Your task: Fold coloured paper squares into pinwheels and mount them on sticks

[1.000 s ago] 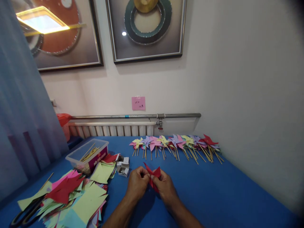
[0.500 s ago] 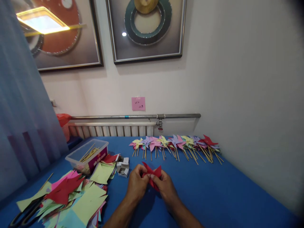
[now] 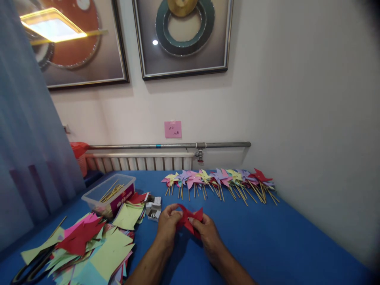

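Between my hands, above the blue table, is a red paper pinwheel (image 3: 184, 222) with its points folded toward the middle. A small shiny pin head shows at its centre. My left hand (image 3: 168, 222) pinches the pinwheel's left side between thumb and fingers. On the other side my right hand (image 3: 207, 230) grips it, the thumb pressed near the pin and the fingers behind the paper. No stick shows on this pinwheel. Just left of my left hand stands a small white box (image 3: 153, 214) holding shiny pins.
Finished pinwheels on sticks (image 3: 219, 178) lie in a row at the back. A clear plastic tub (image 3: 126, 183) holds wooden sticks. Coloured paper sheets (image 3: 111, 253) pile up at the left, beside black-handled scissors (image 3: 32, 267). The blue table (image 3: 267, 245) meets the wall at right.
My left hand has shifted left from the pinwheel's centre to its edge, uncovering more red paper. The right thumb stays by the pin.
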Motion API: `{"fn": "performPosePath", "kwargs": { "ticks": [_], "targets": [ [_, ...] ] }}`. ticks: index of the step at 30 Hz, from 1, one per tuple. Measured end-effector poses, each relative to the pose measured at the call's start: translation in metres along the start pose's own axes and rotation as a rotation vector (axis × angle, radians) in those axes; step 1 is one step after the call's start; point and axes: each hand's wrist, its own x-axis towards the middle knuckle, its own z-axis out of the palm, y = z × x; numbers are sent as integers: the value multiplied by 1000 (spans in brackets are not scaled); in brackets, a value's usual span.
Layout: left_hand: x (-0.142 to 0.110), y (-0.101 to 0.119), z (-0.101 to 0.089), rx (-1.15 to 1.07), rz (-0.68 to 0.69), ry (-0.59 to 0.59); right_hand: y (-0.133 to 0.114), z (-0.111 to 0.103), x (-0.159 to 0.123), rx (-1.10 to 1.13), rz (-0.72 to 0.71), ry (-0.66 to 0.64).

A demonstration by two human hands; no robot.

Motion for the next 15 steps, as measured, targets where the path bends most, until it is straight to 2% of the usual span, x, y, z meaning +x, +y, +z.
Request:
{"fn": "performPosePath", "kwargs": {
  "ticks": [3, 9, 15],
  "targets": [
    [-2, 5, -2, -30, -30, 28, -2, 1, -2, 7, -19, -4],
    [-3, 6, -1, 55, -3, -238, 4, -2, 7, -129, -42, 4],
    [8, -8, -2, 109, 34, -185, 1, -4, 5, -285, -94, -11]
  ]
}}
